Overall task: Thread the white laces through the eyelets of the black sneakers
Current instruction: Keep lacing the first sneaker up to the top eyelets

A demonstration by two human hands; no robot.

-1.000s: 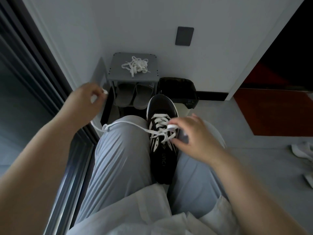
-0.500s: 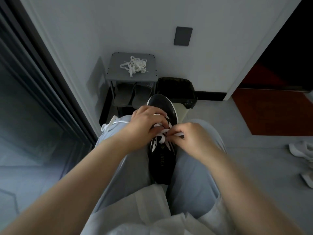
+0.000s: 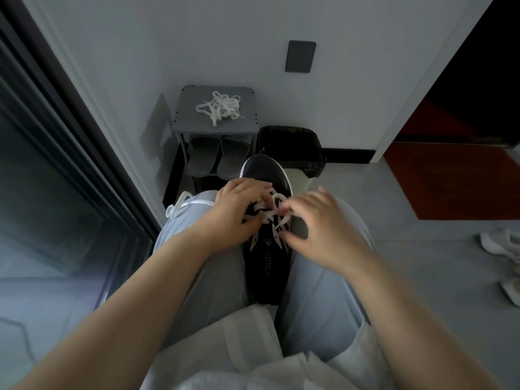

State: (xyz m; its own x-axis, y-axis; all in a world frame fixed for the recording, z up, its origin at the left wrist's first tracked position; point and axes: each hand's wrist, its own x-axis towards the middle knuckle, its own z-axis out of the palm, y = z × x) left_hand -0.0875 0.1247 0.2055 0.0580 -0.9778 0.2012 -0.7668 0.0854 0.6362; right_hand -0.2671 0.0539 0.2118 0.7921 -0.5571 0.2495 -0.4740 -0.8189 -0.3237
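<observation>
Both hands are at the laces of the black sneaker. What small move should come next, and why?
Probably feed the white lace through the next free eyelet. The left hand and right hand meet at it on the black sneaker, only the front rows look laced, and slack lies over the left knee.

**A home entryway, shoes by the door**

We're looking into a corner of someone's home, right at the entrance. A small grey shoe rack stands against the plain white wall. A pair of grey slip-on slippers is tucked on its shelf, and a tangled white shoelace lies on top. Just beside it sits a bin lined with a black plastic bag. A dark-framed glass sliding door runs along the left, and pale shoes lie on the smooth grey floor.
</observation>
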